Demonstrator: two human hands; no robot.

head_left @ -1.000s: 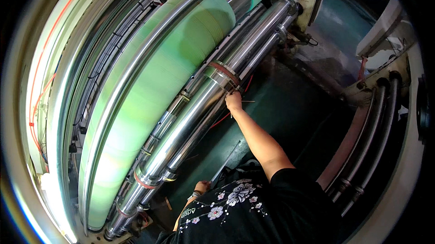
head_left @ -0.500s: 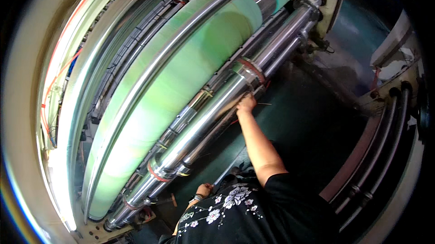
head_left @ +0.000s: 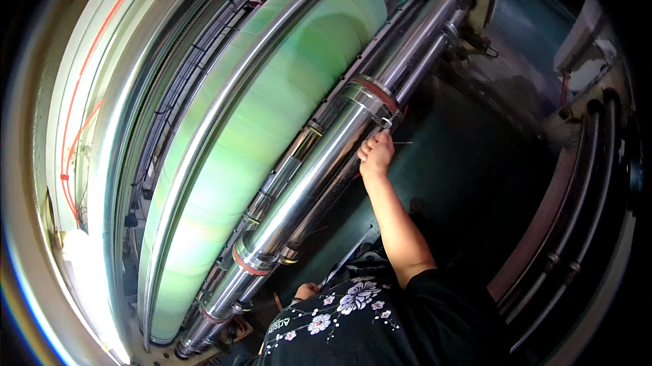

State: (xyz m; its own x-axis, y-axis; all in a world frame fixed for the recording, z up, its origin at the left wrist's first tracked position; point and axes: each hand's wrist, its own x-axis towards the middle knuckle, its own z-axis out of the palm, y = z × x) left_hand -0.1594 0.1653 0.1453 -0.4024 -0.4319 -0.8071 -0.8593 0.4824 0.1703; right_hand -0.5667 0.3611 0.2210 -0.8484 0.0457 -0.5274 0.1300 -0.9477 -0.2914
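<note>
My right hand is closed just below a red-edged metal collar on a long polished roller. A thin reddish rod sticks out to the right of its fingers; its other end is hidden in the grip. Low in the picture my left hand is closed at the near end of a long, narrow silvery strip, which slants up and away from my body. A broad roll wrapped in pale green material lies beyond the polished roller, parallel to it.
A bright curved bar crosses in front of the green roll. Another collar with a red ring sits lower on the polished roller. Dark pipes stand at the right. An orange cable runs along the pale frame at the left.
The view has shifted slightly. My right hand has turned, its knuckles now facing up more, and it stays close to the collar. My left hand still grips the strip.
</note>
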